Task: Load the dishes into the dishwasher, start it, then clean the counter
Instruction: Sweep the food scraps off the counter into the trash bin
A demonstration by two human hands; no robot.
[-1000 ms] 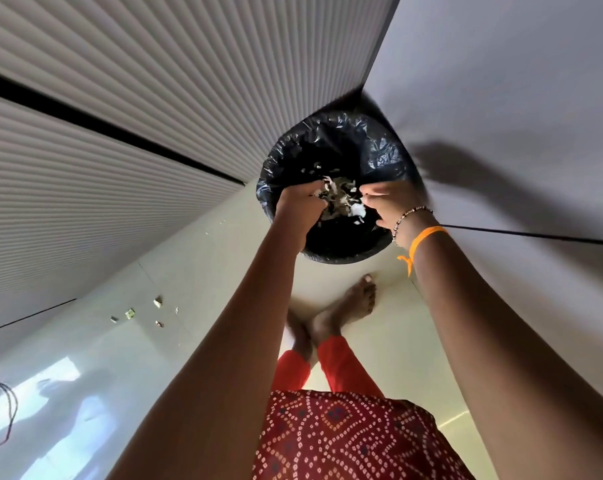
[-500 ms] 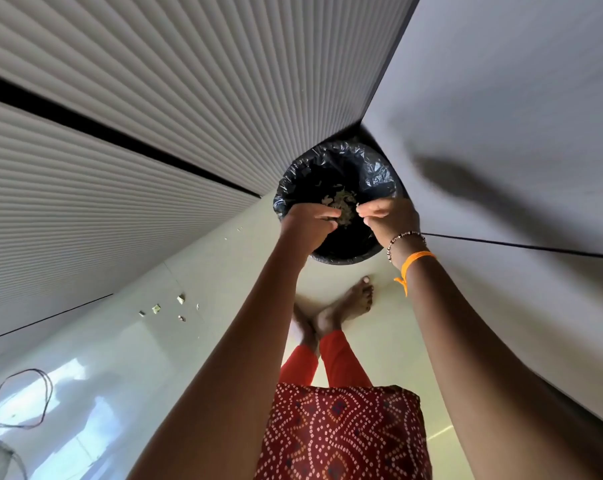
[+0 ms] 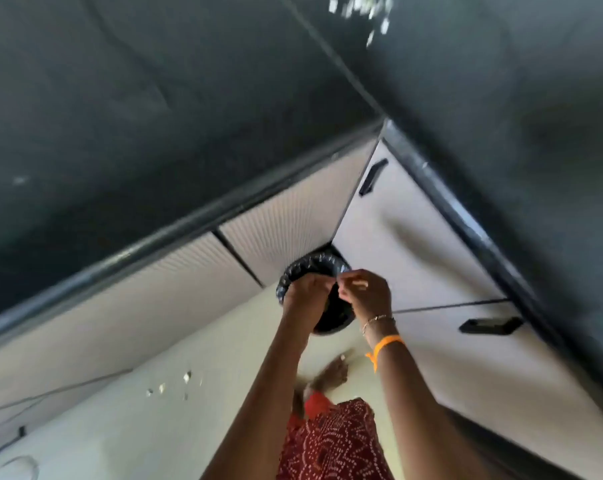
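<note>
Left hand point(image 3: 307, 292) and right hand point(image 3: 364, 294) hovering fingertip to fingertip above bin point(image 3: 293, 275), fingers curling, blurred, grasp impossible to tell

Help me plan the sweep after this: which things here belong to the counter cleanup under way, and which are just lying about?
In use:
left hand and right hand, fingertips meeting over the bin
black-lined bin in the cabinet corner
dark counter

Lying about:
pale scraps on the floor
cable at the floor's lower left
</note>
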